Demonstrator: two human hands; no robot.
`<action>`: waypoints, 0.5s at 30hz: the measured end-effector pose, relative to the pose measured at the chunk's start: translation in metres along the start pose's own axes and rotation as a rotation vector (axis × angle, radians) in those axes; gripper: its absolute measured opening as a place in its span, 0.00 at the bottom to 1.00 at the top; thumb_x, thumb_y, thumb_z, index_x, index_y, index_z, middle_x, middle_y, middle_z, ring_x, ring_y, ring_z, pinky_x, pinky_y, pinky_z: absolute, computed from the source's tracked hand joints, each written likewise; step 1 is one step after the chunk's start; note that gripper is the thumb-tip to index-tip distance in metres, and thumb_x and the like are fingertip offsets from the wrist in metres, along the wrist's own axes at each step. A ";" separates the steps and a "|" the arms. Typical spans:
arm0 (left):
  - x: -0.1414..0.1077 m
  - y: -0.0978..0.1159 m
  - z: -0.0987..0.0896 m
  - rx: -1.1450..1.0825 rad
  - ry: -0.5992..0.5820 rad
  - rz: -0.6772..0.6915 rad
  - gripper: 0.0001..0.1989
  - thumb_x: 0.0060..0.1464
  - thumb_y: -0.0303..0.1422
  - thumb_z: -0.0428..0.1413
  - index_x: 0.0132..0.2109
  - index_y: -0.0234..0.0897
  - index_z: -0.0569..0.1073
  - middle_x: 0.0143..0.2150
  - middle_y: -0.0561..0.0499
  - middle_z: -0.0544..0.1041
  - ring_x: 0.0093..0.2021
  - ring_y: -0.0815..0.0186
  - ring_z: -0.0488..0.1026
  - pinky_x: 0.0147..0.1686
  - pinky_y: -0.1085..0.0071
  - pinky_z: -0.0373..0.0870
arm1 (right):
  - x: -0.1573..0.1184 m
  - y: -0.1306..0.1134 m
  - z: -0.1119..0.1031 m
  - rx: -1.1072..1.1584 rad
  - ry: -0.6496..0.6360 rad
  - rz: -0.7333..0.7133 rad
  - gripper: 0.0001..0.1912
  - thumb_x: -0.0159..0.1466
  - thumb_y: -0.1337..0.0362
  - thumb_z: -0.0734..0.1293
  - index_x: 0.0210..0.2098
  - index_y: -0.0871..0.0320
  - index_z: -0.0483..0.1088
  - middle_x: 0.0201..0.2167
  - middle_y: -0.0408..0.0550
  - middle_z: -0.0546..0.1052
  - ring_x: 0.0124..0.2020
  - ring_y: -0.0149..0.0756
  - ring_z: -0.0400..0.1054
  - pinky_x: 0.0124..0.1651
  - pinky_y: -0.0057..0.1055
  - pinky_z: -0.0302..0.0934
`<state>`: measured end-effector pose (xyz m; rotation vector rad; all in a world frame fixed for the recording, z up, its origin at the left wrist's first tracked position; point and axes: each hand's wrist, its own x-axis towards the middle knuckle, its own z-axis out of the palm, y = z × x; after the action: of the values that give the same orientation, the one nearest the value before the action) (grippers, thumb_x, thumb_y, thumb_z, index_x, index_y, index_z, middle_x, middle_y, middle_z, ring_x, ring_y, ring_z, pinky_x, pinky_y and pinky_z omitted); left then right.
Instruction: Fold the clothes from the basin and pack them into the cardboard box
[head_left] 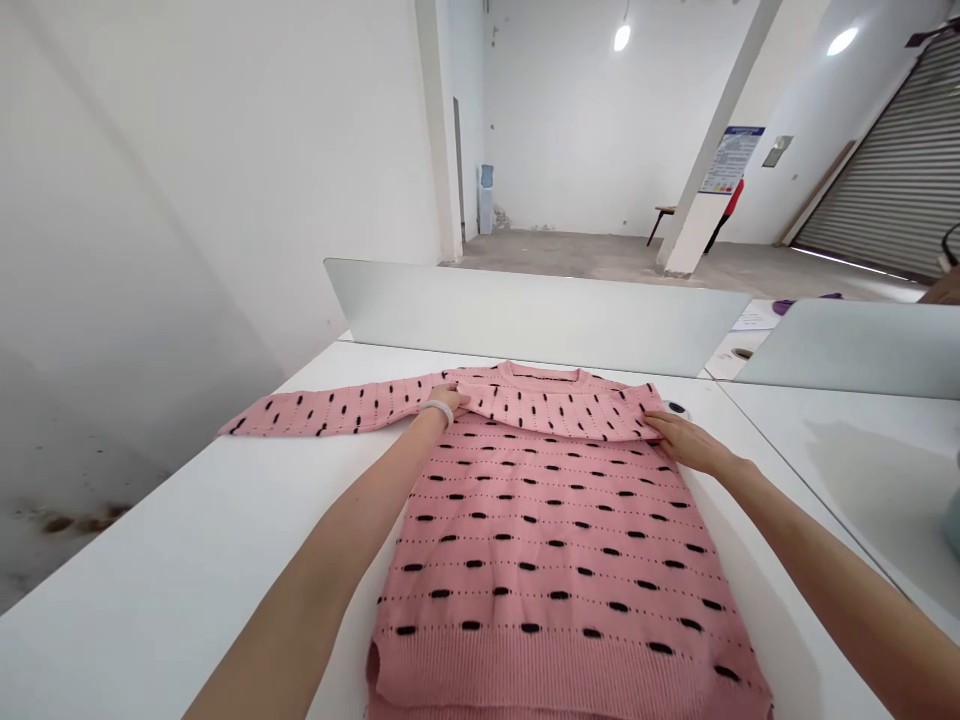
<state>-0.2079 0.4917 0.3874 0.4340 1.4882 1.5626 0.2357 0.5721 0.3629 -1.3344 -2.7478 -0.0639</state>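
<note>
- The left hand (446, 402), wearing a white bracelet (436, 411), is resting on the knit beside the shoulder seam, its fingers slightly curled; I cannot tell whether they are pinching the fabric or only touching it.
- The right hand (686, 443) is lying open and unclenched on the far side of the sweater, its fingertips reaching the edge of a fold.
- Between the hands, the pink knit sweater (540, 540) with black dashes is lying flat on the white table (187, 560), its upper part doubled over the body.
- Beyond the hands, the neckline (544, 373) is sitting close to the divider panel (525, 315), leaving only a narrow strip of table.
- Left of the left hand, the sleeve (315, 412) is stretching straight out, its cuff ending at the table's edge.
- Nearer the person, the ribbed hem (480, 665) is running out of view at the bottom of the picture.
- Open tabletop is showing below the sleeve and as a narrower band right of the sweater.
- Just past the right hand, a round white fitting (677, 408) is peeking from behind the fold.
</note>
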 end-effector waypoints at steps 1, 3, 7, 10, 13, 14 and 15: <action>0.001 0.002 -0.001 0.060 0.006 0.020 0.20 0.47 0.21 0.63 0.48 0.33 0.72 0.48 0.39 0.74 0.50 0.54 0.71 0.48 0.60 0.70 | 0.001 0.000 0.000 -0.006 -0.010 0.001 0.30 0.56 0.72 0.56 0.58 0.62 0.65 0.61 0.53 0.63 0.61 0.44 0.59 0.61 0.40 0.57; 0.001 0.008 -0.002 0.206 0.031 0.074 0.18 0.47 0.20 0.62 0.46 0.33 0.72 0.46 0.39 0.75 0.50 0.55 0.72 0.48 0.61 0.70 | 0.002 0.000 -0.001 -0.017 -0.024 0.008 0.30 0.56 0.72 0.57 0.58 0.62 0.65 0.61 0.53 0.63 0.61 0.44 0.59 0.61 0.39 0.58; -0.005 0.014 -0.008 0.488 0.117 0.219 0.12 0.50 0.23 0.59 0.43 0.37 0.71 0.49 0.40 0.74 0.53 0.54 0.70 0.53 0.59 0.65 | 0.002 -0.001 -0.001 -0.018 -0.006 -0.002 0.30 0.54 0.71 0.59 0.57 0.59 0.66 0.60 0.52 0.64 0.61 0.44 0.59 0.62 0.40 0.57; -0.015 0.012 -0.014 0.706 0.179 0.292 0.11 0.51 0.25 0.57 0.42 0.40 0.70 0.50 0.40 0.74 0.59 0.49 0.64 0.58 0.51 0.55 | 0.000 0.000 0.000 -0.068 0.018 -0.032 0.29 0.56 0.70 0.58 0.58 0.59 0.65 0.61 0.52 0.64 0.61 0.45 0.58 0.63 0.44 0.54; -0.023 0.006 -0.014 0.903 0.214 0.330 0.14 0.54 0.24 0.53 0.48 0.40 0.68 0.47 0.38 0.75 0.58 0.46 0.64 0.56 0.45 0.53 | -0.003 0.001 0.000 -0.117 0.033 -0.008 0.27 0.58 0.70 0.57 0.58 0.59 0.65 0.60 0.53 0.64 0.61 0.46 0.59 0.61 0.46 0.56; -0.026 0.005 -0.012 1.029 0.223 0.358 0.17 0.55 0.24 0.50 0.51 0.40 0.66 0.45 0.37 0.76 0.56 0.45 0.66 0.54 0.46 0.56 | -0.005 0.001 0.000 -0.122 0.037 0.007 0.26 0.59 0.69 0.57 0.57 0.60 0.65 0.60 0.54 0.65 0.60 0.46 0.60 0.60 0.45 0.58; -0.027 0.004 -0.010 1.176 0.229 0.391 0.19 0.56 0.24 0.48 0.54 0.39 0.64 0.44 0.37 0.76 0.54 0.46 0.68 0.52 0.47 0.59 | -0.007 0.000 0.000 -0.124 0.043 0.020 0.25 0.59 0.69 0.57 0.56 0.61 0.66 0.59 0.55 0.66 0.58 0.46 0.61 0.58 0.44 0.59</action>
<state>-0.2027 0.4644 0.3977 1.2901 2.5324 0.8383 0.2395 0.5666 0.3626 -1.3728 -2.7345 -0.2629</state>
